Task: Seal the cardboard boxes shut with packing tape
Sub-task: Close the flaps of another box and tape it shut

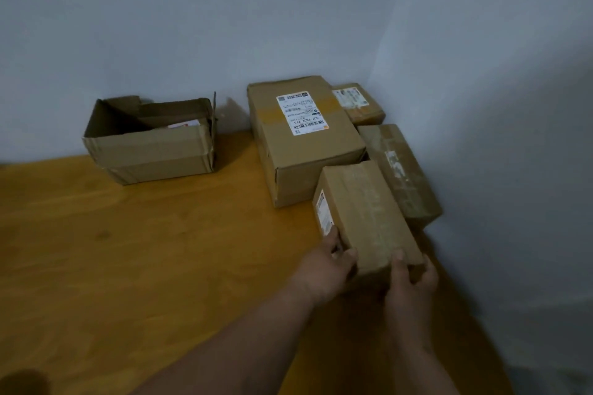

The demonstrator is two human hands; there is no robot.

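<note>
A small taped cardboard box (pixel 365 215) lies near the right edge of the wooden table, a white label on its left side. My left hand (pixel 330 263) grips its near left corner. My right hand (pixel 414 276) grips its near right corner, thumb on top. Behind it stands a large closed box (pixel 305 141) with a white shipping label on top. To the right lie a long taped box (pixel 401 170) and a smaller labelled box (pixel 359 102) in the corner. At the back left sits an open box (pixel 150 141) with raised flaps. No tape roll is in view.
The orange-brown wooden table (pixel 144 250) meets grey walls at the back and on the right. The closed boxes crowd the back right corner. A dark rounded shape (pixel 22 382) shows at the bottom left edge.
</note>
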